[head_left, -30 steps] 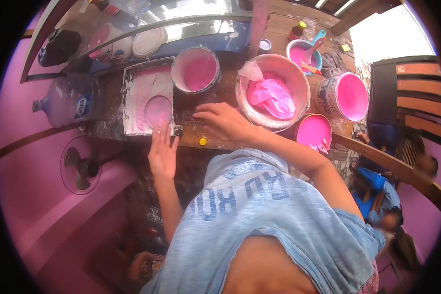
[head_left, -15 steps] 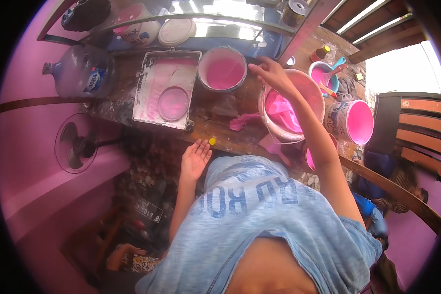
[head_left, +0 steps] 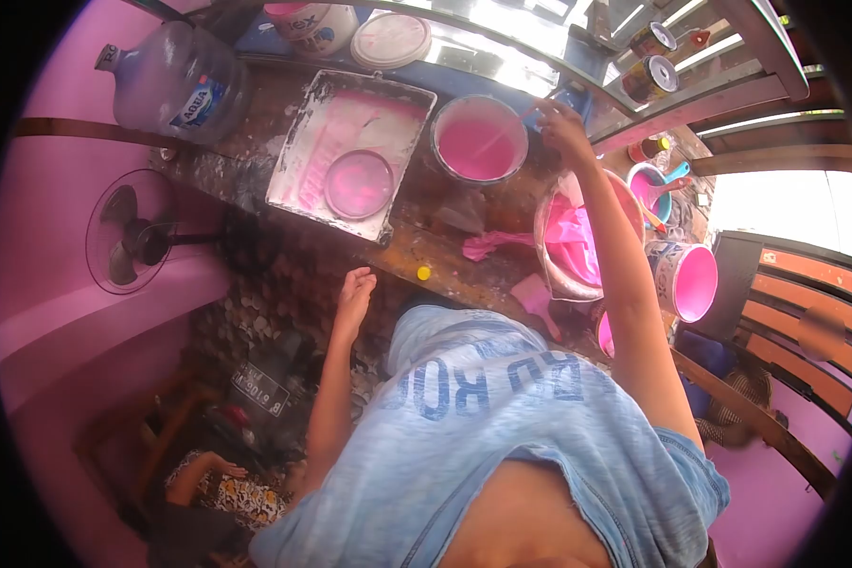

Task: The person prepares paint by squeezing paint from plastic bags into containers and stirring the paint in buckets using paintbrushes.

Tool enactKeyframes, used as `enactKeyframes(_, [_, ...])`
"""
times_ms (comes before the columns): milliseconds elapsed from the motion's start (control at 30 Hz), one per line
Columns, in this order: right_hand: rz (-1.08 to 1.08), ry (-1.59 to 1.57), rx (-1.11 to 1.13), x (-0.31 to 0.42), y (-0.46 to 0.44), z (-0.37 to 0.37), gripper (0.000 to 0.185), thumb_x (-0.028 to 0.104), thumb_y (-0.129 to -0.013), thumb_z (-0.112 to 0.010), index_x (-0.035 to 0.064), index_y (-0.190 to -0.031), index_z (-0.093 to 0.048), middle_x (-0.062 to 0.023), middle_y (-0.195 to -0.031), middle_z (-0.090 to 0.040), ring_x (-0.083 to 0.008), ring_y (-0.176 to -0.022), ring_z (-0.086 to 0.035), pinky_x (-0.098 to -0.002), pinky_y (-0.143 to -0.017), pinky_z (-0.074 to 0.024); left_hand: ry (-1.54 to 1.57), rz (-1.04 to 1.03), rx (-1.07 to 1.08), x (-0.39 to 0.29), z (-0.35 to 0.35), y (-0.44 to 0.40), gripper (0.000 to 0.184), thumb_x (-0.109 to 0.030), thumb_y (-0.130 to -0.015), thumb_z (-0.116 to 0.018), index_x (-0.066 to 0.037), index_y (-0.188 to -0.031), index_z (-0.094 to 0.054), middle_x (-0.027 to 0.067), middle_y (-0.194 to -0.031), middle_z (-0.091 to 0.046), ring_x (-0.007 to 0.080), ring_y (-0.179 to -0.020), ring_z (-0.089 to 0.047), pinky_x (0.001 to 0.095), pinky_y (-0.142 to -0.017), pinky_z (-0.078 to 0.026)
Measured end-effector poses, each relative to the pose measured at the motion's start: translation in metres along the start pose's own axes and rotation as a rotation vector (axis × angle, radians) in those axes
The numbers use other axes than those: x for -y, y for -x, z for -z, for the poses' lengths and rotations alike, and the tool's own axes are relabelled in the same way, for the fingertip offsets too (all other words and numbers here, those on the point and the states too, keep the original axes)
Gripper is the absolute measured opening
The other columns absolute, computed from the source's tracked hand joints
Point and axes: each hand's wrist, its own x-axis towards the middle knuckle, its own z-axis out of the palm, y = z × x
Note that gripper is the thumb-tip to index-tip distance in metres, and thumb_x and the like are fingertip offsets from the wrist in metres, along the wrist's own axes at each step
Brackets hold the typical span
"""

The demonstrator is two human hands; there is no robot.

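My right hand point(head_left: 564, 131) is beyond the right rim of a paint bucket point(head_left: 480, 140) holding pink paint. Its fingers are bent together, and what they hold, if anything, I cannot make out. A pale streak crosses the paint towards that hand. Under my right forearm stands a larger bucket point(head_left: 554, 268) with a crumpled pink plastic sheet point(head_left: 572, 232) inside. My left hand point(head_left: 353, 295) hovers off the table's front edge, fingers stretched and holding nothing. Near it are a yellow cap point(head_left: 423, 274) and a paint tray point(head_left: 289, 180) with a round pink-stained lid point(head_left: 359, 184) on it.
A water jug point(head_left: 175, 85) stands at the table's left end and a fan point(head_left: 133, 232) below it. Rightward are a tipped bucket point(head_left: 694, 282) and a bowl with brushes point(head_left: 647, 185). Another person's hand point(head_left: 220, 466) shows at lower left.
The view has turned and shifted. My right hand has lifted farther back and away from the bucket's near side. My left hand has moved left of the yellow cap, away from the table edge.
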Motion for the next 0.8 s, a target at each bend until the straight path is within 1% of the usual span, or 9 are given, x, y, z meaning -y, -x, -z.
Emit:
enactKeyframes(67, [0.004,-0.181,0.012,0.006,-0.008,-0.007,0.047,0.04,-0.089,-0.068,-0.0012,-0.112,-0.065,-0.0023,-0.071,-0.058,-0.0078,-0.053,-0.044,-0.0233,-0.046,-0.0346,0.167,0.08,0.037,0.007,0.003,-0.013,0.05,-0.038,-0.098,-0.053,-0.009,-0.137,-0.043,0.0111,-0.138,-0.049,0.0218,-0.12,-0.052,0.0392,-0.1,-0.04])
enactKeyframes(200, [-0.024,0.242,0.08,0.012,-0.002,-0.006,0.039,0.04,-0.091,-0.063,0.0011,-0.094,-0.069,0.0014,-0.063,-0.054,-0.0081,-0.049,-0.043,-0.0229,-0.046,-0.0318,0.578,0.257,0.156,0.004,0.014,-0.043,0.065,-0.043,-0.094,-0.059,-0.012,-0.145,-0.033,0.0163,-0.15,-0.034,0.0287,-0.13,-0.042,0.0436,-0.103,-0.038])
enactKeyframes(367, [-0.059,0.194,0.071,0.018,0.033,0.005,0.036,0.036,-0.096,-0.053,0.0059,-0.111,-0.066,0.0004,-0.063,-0.056,-0.0071,-0.05,-0.049,-0.0223,-0.046,-0.0364,0.624,0.296,0.193,-0.013,0.019,-0.066,0.074,-0.045,-0.09,-0.064,-0.014,-0.148,-0.029,0.0198,-0.155,-0.023,0.0316,-0.135,-0.033,0.0446,-0.104,-0.034])
enactKeyframes(500, [0.015,0.255,0.0,0.016,0.016,-0.003,0.034,0.033,-0.095,-0.053,0.0046,-0.109,-0.066,-0.003,-0.068,-0.062,-0.0104,-0.052,-0.054,-0.024,-0.048,-0.0407,0.611,0.262,0.147,-0.032,-0.001,-0.062,0.061,-0.042,-0.09,-0.063,-0.012,-0.138,-0.042,0.0107,-0.138,-0.049,0.0236,-0.123,-0.049,0.0438,-0.098,-0.041])
enactKeyframes(533, [0.07,0.265,-0.032,0.015,0.01,-0.01,0.034,0.033,-0.095,-0.054,0.0033,-0.107,-0.066,-0.0041,-0.068,-0.063,-0.0114,-0.052,-0.054,-0.0248,-0.049,-0.0421,0.588,0.218,0.133,-0.04,-0.015,-0.056,0.049,-0.036,-0.093,-0.061,-0.011,-0.132,-0.047,0.0061,-0.125,-0.058,0.0194,-0.114,-0.056,0.041,-0.093,-0.045])
enactKeyframes(600, [0.107,0.31,-0.117,0.005,-0.001,-0.022,0.035,0.033,-0.094,-0.055,0.0003,-0.103,-0.065,-0.0064,-0.068,-0.065,-0.0135,-0.052,-0.056,-0.0266,-0.051,-0.0444,0.457,0.144,0.398,-0.083,-0.043,-0.051,0.041,-0.03,-0.099,-0.055,-0.009,-0.133,-0.047,0.0069,-0.123,-0.06,0.017,-0.112,-0.058,0.0328,-0.092,-0.047])
enactKeyframes(667, [0.081,0.385,-0.229,-0.006,-0.014,-0.021,0.036,0.032,-0.093,-0.057,-0.0028,-0.098,-0.064,-0.0091,-0.067,-0.066,-0.0155,-0.051,-0.057,-0.0287,-0.052,-0.0462,0.296,0.019,0.589,-0.111,-0.076,-0.069,0.045,-0.039,-0.1,-0.053,-0.008,-0.133,-0.048,0.0082,-0.126,-0.059,0.016,-0.113,-0.057,0.0304,-0.092,-0.046])
enactKeyframes(733, [0.033,0.377,-0.214,-0.007,-0.011,-0.02,0.037,0.032,-0.093,-0.057,-0.0042,-0.093,-0.063,-0.0093,-0.063,-0.064,-0.0164,-0.05,-0.057,-0.0298,-0.051,-0.0468,0.199,-0.052,0.519,-0.144,-0.104,-0.082,0.048,-0.043,-0.099,-0.055,-0.005,-0.126,-0.049,0.0093,-0.122,-0.058,0.017,-0.11,-0.059,0.0297,-0.09,-0.047])
enactKeyframes(800, [0.006,0.37,-0.178,-0.004,-0.002,-0.017,0.034,0.029,-0.093,-0.056,-0.0044,-0.088,-0.061,-0.009,-0.061,-0.063,-0.0174,-0.05,-0.059,-0.0307,-0.05,-0.0474,0.266,0.033,0.48,-0.149,-0.124,-0.112,0.044,-0.042,-0.097,-0.057,-0.005,-0.12,-0.049,0.0103,-0.118,-0.058,0.0177,-0.107,-0.061,0.0299,-0.088,-0.048])
